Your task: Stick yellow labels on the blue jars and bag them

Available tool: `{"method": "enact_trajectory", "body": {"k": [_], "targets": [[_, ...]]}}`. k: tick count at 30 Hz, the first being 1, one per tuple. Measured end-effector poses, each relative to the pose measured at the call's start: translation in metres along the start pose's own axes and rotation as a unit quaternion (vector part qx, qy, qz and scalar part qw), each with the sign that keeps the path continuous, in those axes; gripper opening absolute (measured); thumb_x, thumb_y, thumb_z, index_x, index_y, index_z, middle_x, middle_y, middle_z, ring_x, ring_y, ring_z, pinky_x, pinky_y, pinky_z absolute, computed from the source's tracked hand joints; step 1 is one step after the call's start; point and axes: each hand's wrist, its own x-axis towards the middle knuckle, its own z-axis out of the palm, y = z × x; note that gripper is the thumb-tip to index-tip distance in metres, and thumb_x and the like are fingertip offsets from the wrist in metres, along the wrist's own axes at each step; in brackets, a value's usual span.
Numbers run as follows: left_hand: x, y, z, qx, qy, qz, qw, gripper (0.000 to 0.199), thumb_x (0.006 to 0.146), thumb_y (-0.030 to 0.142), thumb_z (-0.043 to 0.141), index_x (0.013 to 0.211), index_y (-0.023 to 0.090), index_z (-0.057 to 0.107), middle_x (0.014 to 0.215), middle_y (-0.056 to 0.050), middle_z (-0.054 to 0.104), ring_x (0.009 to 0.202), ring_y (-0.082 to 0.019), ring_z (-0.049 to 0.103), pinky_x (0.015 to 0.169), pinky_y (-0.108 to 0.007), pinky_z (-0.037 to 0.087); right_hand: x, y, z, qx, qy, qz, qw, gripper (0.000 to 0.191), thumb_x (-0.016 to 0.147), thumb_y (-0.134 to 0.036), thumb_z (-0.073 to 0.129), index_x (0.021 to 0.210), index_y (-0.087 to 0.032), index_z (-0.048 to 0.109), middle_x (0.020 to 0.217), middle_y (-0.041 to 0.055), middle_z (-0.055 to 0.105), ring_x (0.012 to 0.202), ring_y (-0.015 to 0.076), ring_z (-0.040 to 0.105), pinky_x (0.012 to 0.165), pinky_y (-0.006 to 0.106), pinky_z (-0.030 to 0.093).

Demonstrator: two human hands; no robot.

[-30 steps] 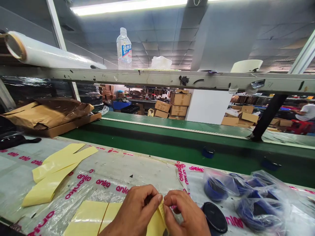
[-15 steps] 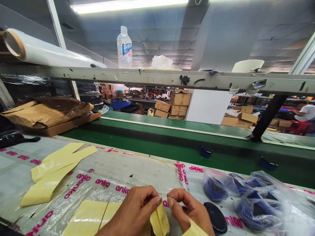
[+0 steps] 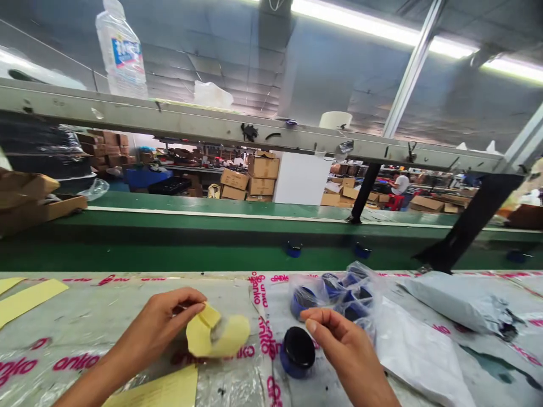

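My left hand [image 3: 163, 316] pinches a curled yellow strip of paper [image 3: 233, 336] between thumb and fingers, just above the table. My right hand [image 3: 345, 347] has thumb and forefinger pressed together; whatever sits between them is too small to make out. Just left of these fingertips stands a round blue piece with a glossy black top [image 3: 298, 351]. Behind my right hand, several blue round pieces [image 3: 303, 299] lie in clear plastic bags. A flat yellow sheet [image 3: 163, 390] lies below my left hand, and more yellow strips [image 3: 31, 302] lie at far left.
Beyond the plastic-covered table [image 3: 139, 316] runs a green conveyor belt [image 3: 169, 249] with several blue pieces on it. A white bag [image 3: 424, 356] and a grey bag [image 3: 462, 302] lie at right. A shelf rail [image 3: 190, 121] crosses above, carrying a plastic bottle [image 3: 123, 56].
The view has swung right. My hands, close together at the yellow strip before, are now apart: the left keeps the strip, the right is beside the blue piece with the black top.
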Motion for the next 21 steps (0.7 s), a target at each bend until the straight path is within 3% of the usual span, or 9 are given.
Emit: {"method": "enact_trajectory", "body": {"k": [3,5,8,10,13,15,18,21], "targets": [[0.004,-0.005,0.001,-0.033,0.005,0.011,0.999,0.024,0.087,0.046,0.064,0.087,0.024,0.073,0.093,-0.002,0.075,0.089,-0.023,0.067,0.076,-0.026,0.051,0.003,0.011,-0.016,0.027,-0.015,0.03,0.999,0.026,0.075,-0.045,0.073,0.073,-0.019,0.073,0.091,0.008,0.075,0.064,0.0167,0.062,0.056,0.025,0.044],[0.002,-0.013,0.004,-0.049,0.008,-0.016,0.999,0.025,0.086,0.047,0.064,0.084,0.023,0.07,0.085,-0.002,0.074,0.083,-0.022,0.068,0.072,-0.026,0.052,0.002,0.015,-0.016,0.034,-0.038,0.04,0.998,0.028,0.076,-0.044,0.071,0.064,-0.018,0.069,0.094,0.0096,0.076,0.06,0.0161,0.062,0.05,0.024,0.04],[-0.007,-0.025,0.009,-0.06,0.046,-0.069,0.995,0.031,0.081,0.052,0.066,0.093,0.023,0.067,0.078,-0.001,0.072,0.072,-0.022,0.068,0.064,-0.026,0.054,-0.001,0.016,-0.011,0.044,-0.061,0.044,0.996,0.028,0.076,-0.042,0.069,0.061,-0.02,0.065,0.084,0.0101,0.076,0.078,0.024,0.07,0.047,0.021,0.034],[-0.015,-0.029,0.01,-0.035,0.036,-0.087,0.995,0.042,0.075,0.05,0.071,0.108,0.024,0.068,0.091,-0.004,0.076,0.077,-0.025,0.072,0.068,-0.03,0.059,-0.003,0.013,-0.009,0.065,-0.061,0.047,0.995,0.029,0.076,-0.04,0.067,0.056,-0.02,0.06,0.075,0.0107,0.074,0.102,0.0302,0.068,0.043,0.018,0.027],[-0.024,-0.03,0.006,0.05,0.006,-0.037,0.998,0.047,0.074,0.046,0.071,0.119,0.032,0.07,0.126,-0.004,0.072,0.112,-0.033,0.068,0.096,-0.039,0.057,-0.004,0.004,-0.009,0.086,-0.082,0.07,0.99,0.032,0.076,-0.039,0.066,0.052,-0.021,0.056,0.068,0.0112,0.069,0.119,0.0326,0.059,0.042,0.018,0.018],[-0.025,-0.029,-0.002,0.106,0.017,0.014,0.994,0.038,0.083,0.048,0.06,0.118,0.038,0.072,0.138,0.001,0.065,0.129,-0.034,0.059,0.111,-0.044,0.046,-0.003,-0.002,-0.013,0.08,-0.108,0.093,0.987,0.032,0.076,-0.042,0.067,0.054,-0.02,0.056,0.075,0.0112,0.07,0.111,0.0306,0.062,0.043,0.019,0.018],[-0.019,-0.019,-0.024,0.211,0.032,0.06,0.975,0.042,0.091,0.043,0.043,0.121,0.037,0.071,0.14,0.001,0.063,0.128,-0.034,0.059,0.111,-0.052,0.045,-0.002,-0.006,-0.018,0.052,-0.125,0.128,0.982,0.034,0.074,-0.045,0.069,0.056,-0.019,0.055,0.089,0.0107,0.071,0.088,0.0228,0.064,0.045,0.021,0.021],[-0.016,0.006,-0.033,0.334,0.137,0.089,0.928,0.047,0.093,0.039,0.036,0.124,0.025,0.068,0.143,-0.004,0.059,0.122,-0.039,0.062,0.101,-0.065,0.048,0.0,-0.006,-0.021,0.039,-0.14,0.153,0.977,0.034,0.071,-0.045,0.071,0.057,-0.019,0.054,0.087,0.0092,0.07,0.072,0.016,0.056,0.047,0.022,0.023]]}}
